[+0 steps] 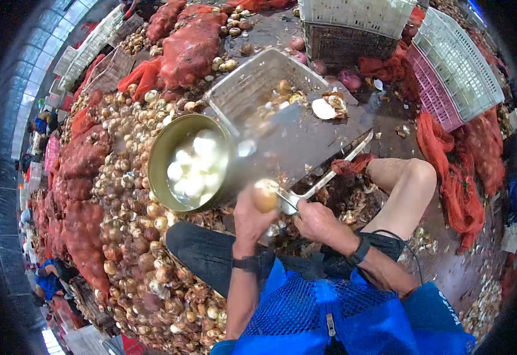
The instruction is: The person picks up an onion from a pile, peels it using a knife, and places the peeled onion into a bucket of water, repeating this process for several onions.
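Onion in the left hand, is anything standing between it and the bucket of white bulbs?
Only the bucket's own raised rim; no other obstacle shows between it and the onion. The knife in the right hand is on the onion's far side. Blur there could hide small scraps.

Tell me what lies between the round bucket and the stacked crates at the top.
The head view shows a pale bin holding onions, then purple onions near the crates.
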The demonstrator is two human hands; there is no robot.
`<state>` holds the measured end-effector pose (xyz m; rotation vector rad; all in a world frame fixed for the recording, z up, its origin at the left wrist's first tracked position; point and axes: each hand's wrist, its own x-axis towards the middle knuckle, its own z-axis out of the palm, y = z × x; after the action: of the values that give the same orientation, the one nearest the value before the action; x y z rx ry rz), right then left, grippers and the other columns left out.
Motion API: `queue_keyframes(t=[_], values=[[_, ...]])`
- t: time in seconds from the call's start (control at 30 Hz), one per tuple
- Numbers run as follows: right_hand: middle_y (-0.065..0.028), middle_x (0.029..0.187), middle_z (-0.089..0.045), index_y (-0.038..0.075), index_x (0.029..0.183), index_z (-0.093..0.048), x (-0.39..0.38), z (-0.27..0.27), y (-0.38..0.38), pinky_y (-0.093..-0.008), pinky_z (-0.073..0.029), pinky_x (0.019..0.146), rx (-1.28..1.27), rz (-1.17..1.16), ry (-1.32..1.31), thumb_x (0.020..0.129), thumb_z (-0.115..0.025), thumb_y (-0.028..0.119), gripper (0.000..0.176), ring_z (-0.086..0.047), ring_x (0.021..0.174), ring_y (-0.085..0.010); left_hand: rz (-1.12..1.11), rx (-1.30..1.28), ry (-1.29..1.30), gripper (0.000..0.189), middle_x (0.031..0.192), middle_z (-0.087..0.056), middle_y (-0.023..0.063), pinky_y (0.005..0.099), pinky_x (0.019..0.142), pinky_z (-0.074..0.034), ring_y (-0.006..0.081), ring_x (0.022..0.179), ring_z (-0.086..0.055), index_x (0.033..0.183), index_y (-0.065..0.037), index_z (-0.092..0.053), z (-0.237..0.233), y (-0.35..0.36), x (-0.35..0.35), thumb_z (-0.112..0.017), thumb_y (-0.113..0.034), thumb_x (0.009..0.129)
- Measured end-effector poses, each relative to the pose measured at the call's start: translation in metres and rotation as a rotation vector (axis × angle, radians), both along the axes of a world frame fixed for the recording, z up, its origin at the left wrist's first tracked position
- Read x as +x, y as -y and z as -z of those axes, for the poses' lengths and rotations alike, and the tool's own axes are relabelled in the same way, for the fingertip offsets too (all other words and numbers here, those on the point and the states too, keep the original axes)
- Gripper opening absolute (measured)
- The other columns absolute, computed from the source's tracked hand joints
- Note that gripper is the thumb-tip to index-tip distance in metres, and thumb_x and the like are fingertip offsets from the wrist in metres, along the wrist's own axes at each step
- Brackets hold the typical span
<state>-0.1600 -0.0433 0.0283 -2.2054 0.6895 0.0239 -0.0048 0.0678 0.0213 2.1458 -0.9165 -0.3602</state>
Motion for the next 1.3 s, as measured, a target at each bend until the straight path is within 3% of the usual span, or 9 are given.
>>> queue_keyframes(t=[0.2, 0.4, 0.57, 0.7, 0.77, 1.0, 1.13, 1.27, 1.3], values=[[-0.0276, 0.069, -0.061, -0.005, 0.087, -0.051, -0.016, 0.008, -0.01, -0.0538, -0.051, 0.063, -0.02, 0.002, 0.019, 0.086, -0.059, 0.018, 0.024, -0.063, 0.069, -0.0466, -0.044, -0.037, -0.103, 0.075, 0.111, -0.066, 0.0169, 0.0353, 0.088, -0.053, 0.0241, 0.1, -0.066, 0.125, 0.001, -0.055, -0.004, 0.0, 0.008, -0.084, -0.026, 0.062], [-0.0239, 0.068, -0.061, -0.003, 0.087, -0.049, -0.007, -0.006, -0.008, -0.0515, -0.051, 0.059, -0.089, 0.048, 0.149, 0.085, -0.059, 0.016, 0.021, -0.064, 0.067, -0.044, -0.076, -0.069, -0.12, 0.074, 0.114, -0.064, 0.0197, 0.0373, 0.089, -0.052, 0.0283, 0.103, -0.065, 0.124, 0.001, -0.055, 0.001, 0.002, 0.003, -0.083, -0.026, 0.062], [-0.0228, 0.069, -0.06, 0.0, 0.086, -0.046, -0.004, 0.006, -0.006, -0.0515, -0.049, 0.058, -0.15, 0.037, 0.107, 0.086, -0.061, 0.017, 0.022, -0.062, 0.067, -0.0439, -0.016, -0.016, 0.044, 0.074, 0.111, -0.061, 0.0235, 0.0426, 0.088, -0.051, 0.0372, 0.102, -0.062, 0.126, 0.002, -0.052, 0.003, 0.002, -0.001, -0.081, -0.024, 0.062], [-0.0223, 0.067, -0.058, 0.001, 0.085, -0.047, -0.001, 0.004, -0.003, -0.0521, -0.049, 0.058, -0.205, 0.087, 0.049, 0.086, -0.06, 0.016, 0.02, -0.061, 0.067, -0.0445, 0.009, 0.008, 0.127, 0.076, 0.112, -0.059, 0.0241, 0.0446, 0.088, -0.051, 0.0389, 0.103, -0.06, 0.127, 0.001, -0.049, 0.004, 0.006, -0.006, -0.08, -0.023, 0.062], [-0.0199, 0.066, -0.062, 0.002, 0.084, -0.052, -0.002, 0.008, 0.0, -0.0487, -0.053, 0.055, -0.318, 0.056, 0.125, 0.087, -0.053, 0.011, 0.01, -0.066, 0.064, -0.038, 0.016, 0.092, 0.111, 0.078, 0.114, -0.057, 0.0247, 0.0456, 0.089, -0.05, 0.0393, 0.106, -0.058, 0.128, 0.001, -0.048, 0.002, 0.006, -0.007, -0.081, -0.024, 0.061], [-0.0227, 0.068, -0.063, 0.0, 0.085, -0.051, 0.004, 0.02, 0.009, -0.0524, -0.053, 0.06, -0.212, 0.106, -0.019, 0.089, -0.056, 0.016, 0.017, -0.065, 0.067, -0.0431, 0.026, -0.031, 0.109, 0.077, 0.113, -0.057, 0.0223, 0.0442, 0.09, -0.049, 0.0391, 0.105, -0.057, 0.126, -0.001, -0.049, 0.007, 0.004, -0.007, -0.082, -0.025, 0.061], [-0.029, 0.077, -0.064, -0.001, 0.09, -0.055, 0.012, 0.036, 0.018, -0.0556, -0.052, 0.07, -0.107, 0.138, -0.177, 0.087, -0.058, 0.021, 0.022, -0.064, 0.078, -0.0467, -0.042, -0.135, -0.099, 0.077, 0.116, -0.061, 0.0159, 0.0367, 0.093, -0.05, 0.0267, 0.105, -0.062, 0.125, -0.001, -0.054, 0.017, -0.006, 0.0, -0.086, -0.02, 0.058], [-0.031, 0.079, -0.063, -0.005, 0.086, -0.057, 0.005, 0.05, 0.031, -0.0538, -0.052, 0.072, -0.048, 0.172, -0.13, 0.086, -0.057, 0.023, 0.027, -0.063, 0.079, -0.0487, -0.109, -0.286, -0.231, 0.073, 0.112, -0.06, 0.012, 0.0363, 0.089, -0.053, 0.024, 0.105, -0.061, 0.122, -0.003, -0.053, 0.024, -0.004, -0.004, -0.086, -0.013, 0.057], [-0.0308, 0.076, -0.062, -0.006, 0.084, -0.056, 0.005, 0.051, 0.034, -0.0536, -0.051, 0.071, -0.015, 0.202, -0.092, 0.085, -0.058, 0.024, 0.03, -0.063, 0.076, -0.0487, -0.114, -0.357, -0.354, 0.076, 0.119, -0.059, 0.013, 0.0352, 0.093, -0.05, 0.0228, 0.107, -0.059, 0.124, -0.002, -0.053, 0.024, 0.0, -0.003, -0.087, -0.016, 0.058]])
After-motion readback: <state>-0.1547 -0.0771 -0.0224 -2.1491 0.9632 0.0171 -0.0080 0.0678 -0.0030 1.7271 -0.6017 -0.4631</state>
